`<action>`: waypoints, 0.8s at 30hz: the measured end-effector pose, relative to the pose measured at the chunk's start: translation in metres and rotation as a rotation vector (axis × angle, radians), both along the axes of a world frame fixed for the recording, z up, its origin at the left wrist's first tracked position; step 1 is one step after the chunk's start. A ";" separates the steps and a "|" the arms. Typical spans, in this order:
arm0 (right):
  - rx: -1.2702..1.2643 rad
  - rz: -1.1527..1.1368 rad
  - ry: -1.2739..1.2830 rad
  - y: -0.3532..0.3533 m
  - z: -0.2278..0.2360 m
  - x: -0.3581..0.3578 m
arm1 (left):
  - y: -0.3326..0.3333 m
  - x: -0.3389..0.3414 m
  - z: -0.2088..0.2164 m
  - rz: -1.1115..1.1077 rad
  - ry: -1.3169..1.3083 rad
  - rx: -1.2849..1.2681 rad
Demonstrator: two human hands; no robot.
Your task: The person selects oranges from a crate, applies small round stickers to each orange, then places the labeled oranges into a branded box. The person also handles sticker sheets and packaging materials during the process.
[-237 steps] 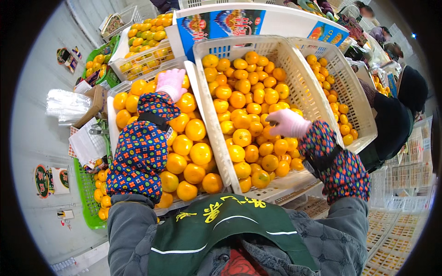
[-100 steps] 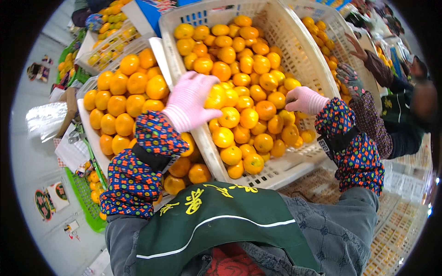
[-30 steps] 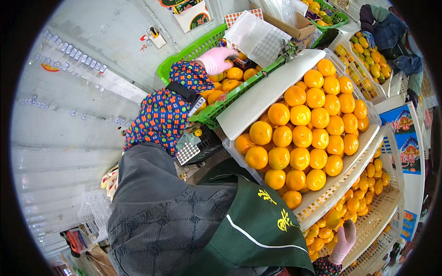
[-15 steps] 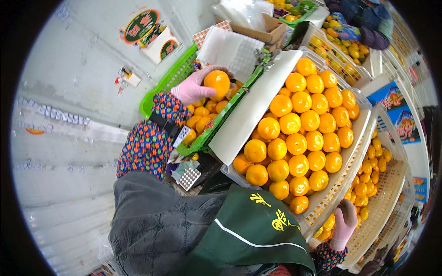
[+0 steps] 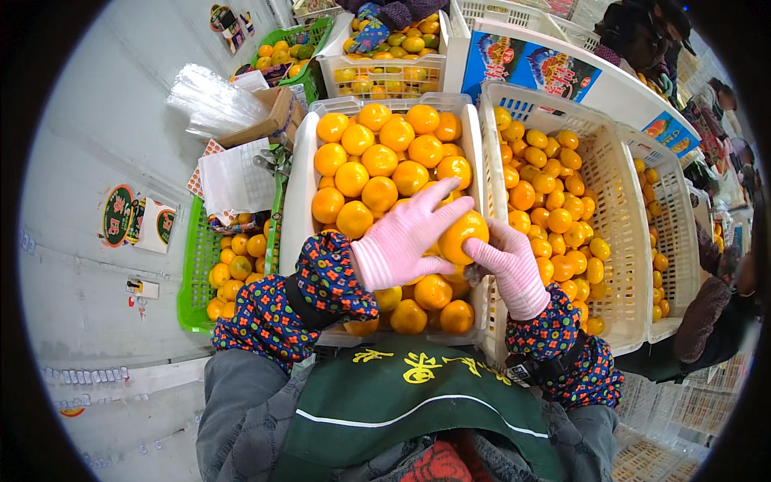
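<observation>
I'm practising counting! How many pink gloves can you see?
2: one on the left hand, one on the right hand, both hands at the same orange. Others could be hidden from view.

Yel. chars (image 5: 419, 368) on grn apron (image 5: 345, 386); lettered blu posters (image 5: 558, 72).

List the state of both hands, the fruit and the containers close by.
Orange: held, unpeeled on the visible side.
Left hand: spread open; contact with the orange unclear.
Right hand: closed on the orange.
Front box: open, heaped with more oranges.
Green basket: open, white paper over its far end.
Big crate: open, partly filled.
</observation>
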State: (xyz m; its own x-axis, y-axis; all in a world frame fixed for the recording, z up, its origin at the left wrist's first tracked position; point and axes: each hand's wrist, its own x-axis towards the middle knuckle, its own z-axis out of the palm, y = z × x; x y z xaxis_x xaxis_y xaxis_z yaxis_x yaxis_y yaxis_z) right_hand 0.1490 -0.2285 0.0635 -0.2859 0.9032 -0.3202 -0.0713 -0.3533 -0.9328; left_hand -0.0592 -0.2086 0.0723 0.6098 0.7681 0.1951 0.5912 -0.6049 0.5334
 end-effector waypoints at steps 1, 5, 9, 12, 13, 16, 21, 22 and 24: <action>0.018 0.024 0.000 0.001 -0.004 0.006 | 0.003 0.011 0.003 0.004 0.070 0.058; 0.107 0.012 -0.034 -0.003 -0.009 0.030 | 0.005 0.048 0.009 -0.078 0.092 0.103; 0.227 -0.049 -0.055 -0.010 -0.007 0.061 | 0.054 0.049 -0.004 -0.079 -0.047 0.076; 0.190 -0.155 -0.042 -0.011 -0.010 0.093 | 0.136 0.018 -0.024 0.227 0.003 0.131; 0.175 -0.181 -0.042 -0.010 -0.014 0.098 | 0.154 0.015 -0.036 0.326 0.083 0.070; 0.156 -0.210 -0.025 -0.004 -0.028 0.107 | 0.192 0.019 -0.070 0.295 0.184 0.138; 0.107 -0.167 -0.008 0.002 -0.039 0.113 | 0.210 0.032 -0.083 0.315 0.268 0.179; 0.107 -0.154 -0.014 0.002 -0.039 0.114 | 0.211 0.032 -0.081 0.288 0.313 0.188; 0.106 -0.129 -0.023 0.003 -0.038 0.115 | 0.214 0.031 -0.078 0.262 0.413 0.198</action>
State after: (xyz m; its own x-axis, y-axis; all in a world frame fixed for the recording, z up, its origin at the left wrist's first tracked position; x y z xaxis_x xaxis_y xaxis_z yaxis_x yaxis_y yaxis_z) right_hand 0.2636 -0.2254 0.0256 -0.1586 0.9609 -0.2268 -0.0876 -0.2425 -0.9662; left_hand -0.0283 0.0052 -0.0057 0.4593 0.8779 0.1355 0.8728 -0.4744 0.1146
